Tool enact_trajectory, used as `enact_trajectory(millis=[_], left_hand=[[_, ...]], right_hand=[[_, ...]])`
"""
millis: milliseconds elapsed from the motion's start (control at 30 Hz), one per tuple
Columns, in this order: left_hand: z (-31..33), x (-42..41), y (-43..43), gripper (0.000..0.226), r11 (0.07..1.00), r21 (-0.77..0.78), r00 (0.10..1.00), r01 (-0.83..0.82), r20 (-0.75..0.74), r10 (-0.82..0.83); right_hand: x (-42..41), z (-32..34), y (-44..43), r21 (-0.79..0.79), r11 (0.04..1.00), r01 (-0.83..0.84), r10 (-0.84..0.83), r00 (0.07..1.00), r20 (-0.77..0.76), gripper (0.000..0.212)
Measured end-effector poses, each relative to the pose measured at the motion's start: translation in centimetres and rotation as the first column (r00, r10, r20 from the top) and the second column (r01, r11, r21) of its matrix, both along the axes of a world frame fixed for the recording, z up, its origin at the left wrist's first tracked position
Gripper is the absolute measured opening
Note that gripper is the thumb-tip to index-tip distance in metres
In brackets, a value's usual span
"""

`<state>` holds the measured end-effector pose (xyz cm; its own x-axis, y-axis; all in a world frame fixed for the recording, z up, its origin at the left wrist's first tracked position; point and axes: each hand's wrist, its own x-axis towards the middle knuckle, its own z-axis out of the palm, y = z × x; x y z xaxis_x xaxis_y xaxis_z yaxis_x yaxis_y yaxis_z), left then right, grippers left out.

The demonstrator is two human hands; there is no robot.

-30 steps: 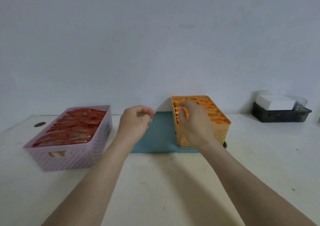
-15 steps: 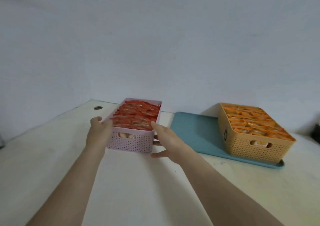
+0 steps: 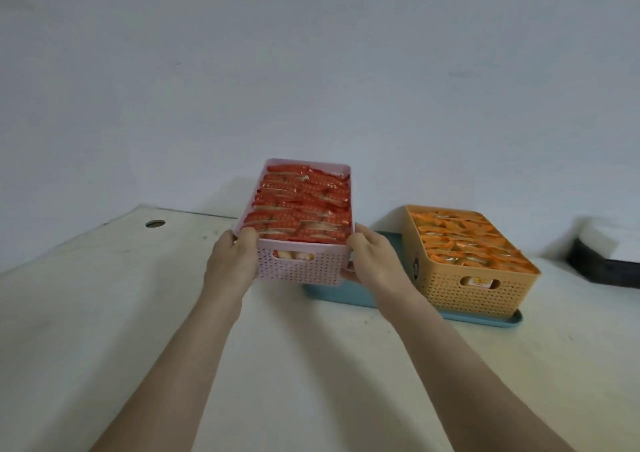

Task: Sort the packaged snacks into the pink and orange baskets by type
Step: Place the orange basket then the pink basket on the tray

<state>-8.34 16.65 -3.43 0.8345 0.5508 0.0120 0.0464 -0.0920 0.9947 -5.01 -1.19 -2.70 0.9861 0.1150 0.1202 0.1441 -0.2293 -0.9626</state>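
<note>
The pink basket (image 3: 304, 271) is filled with red snack packets (image 3: 304, 205) and is held off the table, tilted toward me, over the left end of the teal tray (image 3: 343, 294). My left hand (image 3: 230, 261) grips its near left corner, thumb over the rim. My right hand (image 3: 375, 261) grips its near right corner the same way. The orange basket (image 3: 481, 292), filled with orange snack packets (image 3: 464, 240), stands on the right part of the tray.
The white table (image 3: 104, 313) has a round cable hole (image 3: 155, 223) at the back left. A dark bin (image 3: 602, 266) with white boxes sits at the far right. A plain wall runs behind the table.
My hands left the orange basket, took hold of the pink basket by its near corners, lifted it and carried it right, over the teal tray's left end.
</note>
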Motion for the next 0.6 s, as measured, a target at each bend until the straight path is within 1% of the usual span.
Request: enact_trajectory(millis=[67,167,267,333,400,433,500,567,600], left_hand=[[0.2,1.1,-2.5,0.046,0.998,0.010,0.998,0.069,0.004,-0.070],[-0.5,3.1,-5.5,0.050,0.989,0.011,0.989,0.146,-0.026,-0.146],[-2.1,4.7,-7.3,0.059,0.984,0.004,0.983,0.178,-0.056,-0.178],[-3.4,5.6,-7.7,0.068,0.983,0.005,0.979,0.184,-0.089,-0.182],[-3.7,5.8,-8.3,0.070,0.983,0.036,0.978,0.179,-0.113,-0.174],[-3.6,5.6,-8.6,0.067,0.981,0.066,0.978,0.180,-0.118,-0.172],[-3.3,5.5,-9.3,0.051,0.972,0.150,0.980,0.181,-0.116,-0.165],[-3.7,5.6,-9.4,0.043,0.955,0.216,0.978,0.203,-0.087,-0.189],[-4.0,5.5,-9.1,0.046,0.943,0.254,0.977,0.213,-0.055,-0.206]], right_hand=[[0.7,0.3,-2.4,-0.045,0.996,0.073,-0.073,0.997,0.020,0.032],[1.4,-0.3,-5.3,-0.121,0.981,0.149,-0.147,0.989,0.025,0.034],[2.2,-1.1,-7.0,-0.181,0.962,0.205,-0.200,0.979,0.046,0.030],[2.5,-1.3,-7.5,-0.242,0.944,0.224,-0.206,0.974,0.098,0.028],[2.5,-1.4,-7.7,-0.338,0.909,0.244,-0.199,0.966,0.163,0.026],[2.5,-1.6,-7.7,-0.411,0.875,0.257,-0.192,0.962,0.193,0.024],[2.7,-2.1,-7.9,-0.534,0.797,0.283,-0.183,0.955,0.234,0.020],[2.7,-2.5,-8.1,-0.595,0.745,0.301,-0.161,0.947,0.278,0.014],[2.5,-2.6,-8.1,-0.604,0.730,0.318,-0.145,0.937,0.318,0.013]])
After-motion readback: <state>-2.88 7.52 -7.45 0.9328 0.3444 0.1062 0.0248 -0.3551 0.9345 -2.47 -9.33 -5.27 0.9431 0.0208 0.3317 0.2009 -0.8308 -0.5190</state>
